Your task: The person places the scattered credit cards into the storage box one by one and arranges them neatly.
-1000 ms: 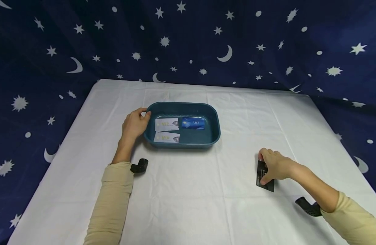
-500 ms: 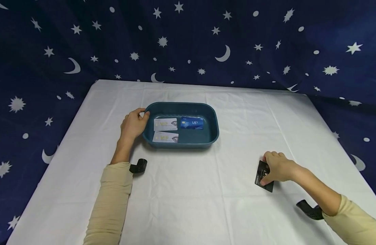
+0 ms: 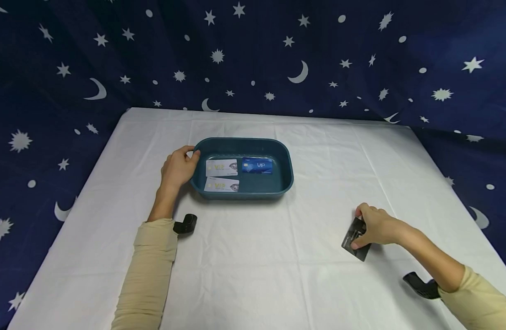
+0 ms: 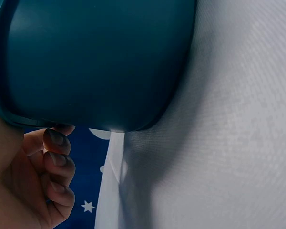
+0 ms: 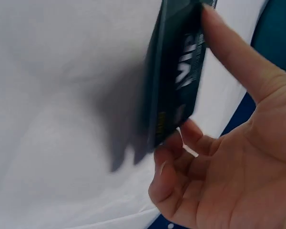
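Note:
My left hand [image 3: 176,172] grips the left rim of a teal plastic basin [image 3: 242,196], thumb over the edge; in the left wrist view the fingers curl beside the basin's outer wall [image 4: 95,62]. Inside lie two white VIP cards [image 3: 221,167], one in front of the other, and a blue VIP card [image 3: 257,165] to their right. At the right of the table my right hand [image 3: 378,224] pinches a black VIP card [image 3: 349,235] by its opposite edges. The right wrist view shows the black card [image 5: 181,71] tilted above the cloth, its shadow beside it.
A white cloth [image 3: 244,275] covers the table. Behind it hangs a dark blue curtain [image 3: 253,50] with stars and moons. Black wrist devices [image 3: 186,224] stick out from both sleeves.
My right hand has turned the black card a little, its lower end swinging left, and shifted slightly right. The left hand has kept its hold on the basin. The head view has drifted slightly.

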`<action>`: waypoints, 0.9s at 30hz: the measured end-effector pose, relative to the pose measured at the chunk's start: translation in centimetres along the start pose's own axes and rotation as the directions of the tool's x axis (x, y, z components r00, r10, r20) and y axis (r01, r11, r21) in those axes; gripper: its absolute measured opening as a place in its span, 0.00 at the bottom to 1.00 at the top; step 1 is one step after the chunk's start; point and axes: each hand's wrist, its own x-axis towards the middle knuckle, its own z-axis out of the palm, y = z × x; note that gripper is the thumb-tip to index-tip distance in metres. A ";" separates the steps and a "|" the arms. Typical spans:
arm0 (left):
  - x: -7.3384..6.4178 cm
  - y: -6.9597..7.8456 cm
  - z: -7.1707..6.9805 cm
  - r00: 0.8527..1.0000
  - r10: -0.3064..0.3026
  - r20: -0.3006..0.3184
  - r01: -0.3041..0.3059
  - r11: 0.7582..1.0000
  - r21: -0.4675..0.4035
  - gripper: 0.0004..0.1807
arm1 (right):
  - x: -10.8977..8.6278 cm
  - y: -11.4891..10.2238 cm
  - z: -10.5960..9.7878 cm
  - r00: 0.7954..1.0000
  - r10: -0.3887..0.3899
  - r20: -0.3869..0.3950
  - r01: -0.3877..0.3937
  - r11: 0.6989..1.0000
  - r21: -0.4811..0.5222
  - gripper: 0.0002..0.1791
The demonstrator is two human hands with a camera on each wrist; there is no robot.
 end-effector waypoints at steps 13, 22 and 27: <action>0.1 -0.1 0.1 1.000 0.022 -0.015 -0.022 1.000 -0.003 0.23 | 1.0 2.4 -1.5 0.997 -0.068 0.021 0.060 0.965 0.257 0.23; 0.2 -0.2 0.1 1.000 0.019 -0.009 -0.019 1.000 -0.009 0.24 | 1.0 3.2 -2.6 1.000 0.009 -0.026 0.003 0.898 0.441 0.26; 0.3 -0.3 0.2 1.000 0.023 -0.009 -0.023 1.000 -0.008 0.24 | 0.7 3.7 -3.1 0.998 0.048 -0.051 -0.021 0.900 0.435 0.23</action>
